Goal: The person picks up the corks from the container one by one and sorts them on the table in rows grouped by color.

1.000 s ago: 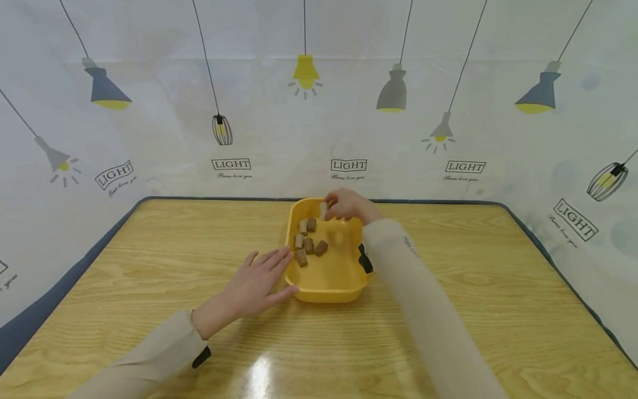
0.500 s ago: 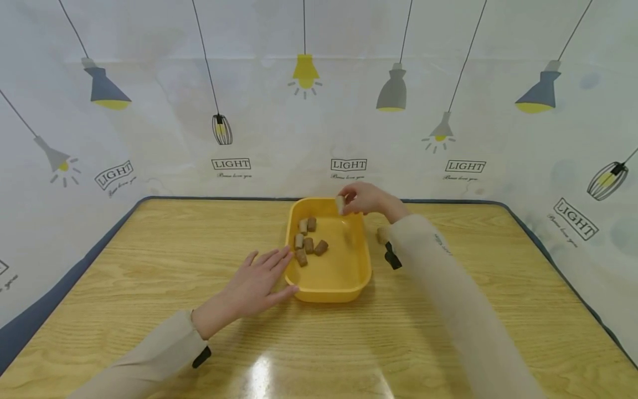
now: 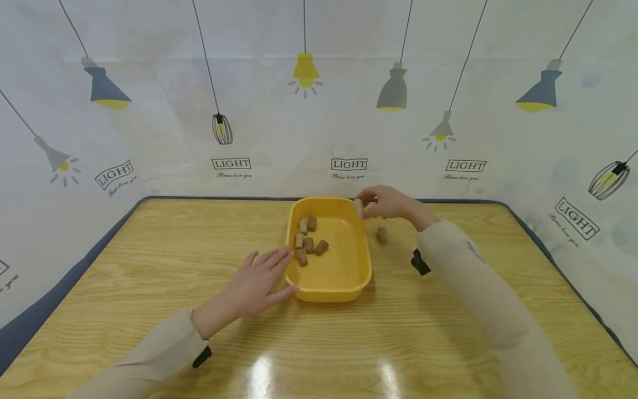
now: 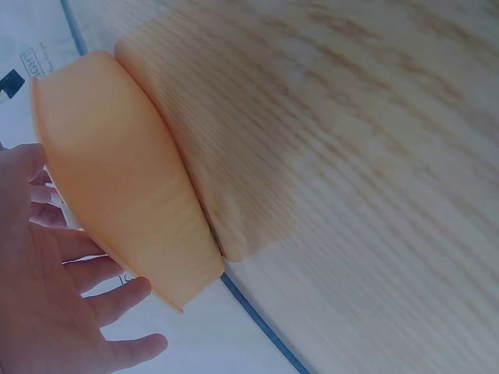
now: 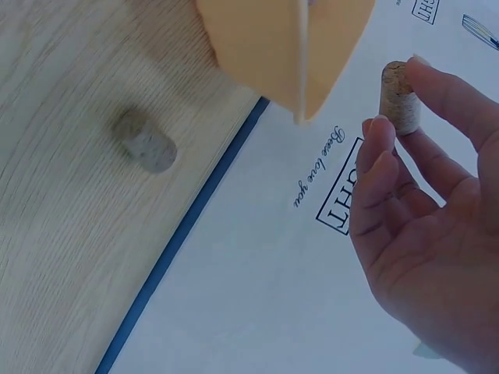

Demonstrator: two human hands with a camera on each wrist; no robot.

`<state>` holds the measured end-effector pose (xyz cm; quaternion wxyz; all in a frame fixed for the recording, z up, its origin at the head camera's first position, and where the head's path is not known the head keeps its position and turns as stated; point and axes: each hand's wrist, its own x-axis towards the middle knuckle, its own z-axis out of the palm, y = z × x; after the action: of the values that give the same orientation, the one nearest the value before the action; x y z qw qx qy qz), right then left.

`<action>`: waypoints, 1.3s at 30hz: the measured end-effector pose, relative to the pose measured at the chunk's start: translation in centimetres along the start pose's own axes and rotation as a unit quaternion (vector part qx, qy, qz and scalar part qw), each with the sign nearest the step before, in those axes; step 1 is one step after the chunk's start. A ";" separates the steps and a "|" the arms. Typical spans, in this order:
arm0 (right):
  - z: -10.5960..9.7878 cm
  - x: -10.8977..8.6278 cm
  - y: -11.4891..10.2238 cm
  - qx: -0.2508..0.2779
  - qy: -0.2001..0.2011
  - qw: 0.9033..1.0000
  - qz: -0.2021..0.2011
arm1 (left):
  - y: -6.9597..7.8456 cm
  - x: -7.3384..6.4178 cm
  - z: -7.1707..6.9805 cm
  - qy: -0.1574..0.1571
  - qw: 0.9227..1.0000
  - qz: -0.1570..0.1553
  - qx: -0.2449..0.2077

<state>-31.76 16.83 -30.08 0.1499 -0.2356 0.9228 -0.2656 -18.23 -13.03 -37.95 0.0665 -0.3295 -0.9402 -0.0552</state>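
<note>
My right hand (image 3: 391, 204) pinches a cork (image 5: 400, 97) between thumb and fingertips, up over the far right corner of a yellow plastic tub (image 3: 344, 277). In the right wrist view the cork's end faces upward and the other fingers curl loosely below it. My left hand (image 3: 256, 284) lies with fingers spread against the tub's left rim; the left wrist view shows the fingers (image 4: 117, 302) along the orange-looking tub wall (image 4: 132, 171). Inside the tub, several light and darker brown corks (image 3: 309, 245) lie along the left side.
One loose cork (image 3: 382, 235) lies on the wooden table (image 3: 448, 288) just right of the tub, and shows in the right wrist view too. Behind the table's dark far edge stands a white backdrop (image 3: 269, 111) printed with hanging lamps.
My right hand has carried the pinched cork rightward from inside the tub to its right rim, uncovering the loose cork on the table. My left hand has stayed in place.
</note>
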 end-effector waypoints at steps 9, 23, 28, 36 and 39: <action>-0.7 -1.8 1.8 -0.027 0.019 0.999 -0.029 | 0.0 0.0 0.0 0.005 1.000 0.001 -0.004; -1.2 -4.7 4.5 -0.018 0.012 1.000 -0.017 | 0.0 -0.1 0.0 0.003 1.000 0.005 -0.002; -0.7 -5.4 6.0 -0.007 0.001 1.000 0.004 | -0.1 -0.1 0.0 0.006 1.000 0.006 -0.004; 0.4 -5.7 8.0 -0.012 0.018 1.000 0.002 | 0.0 -0.1 -0.2 0.002 1.000 0.004 -0.002; 1.1 -5.5 8.8 -0.016 0.033 0.999 -0.009 | 0.0 -0.1 -0.2 0.003 1.000 0.004 -0.004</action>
<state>-29.75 25.79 -35.12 0.1130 -0.2370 0.9293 -0.2597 -18.14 -13.10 -37.75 0.0679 -0.3333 -0.9385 -0.0601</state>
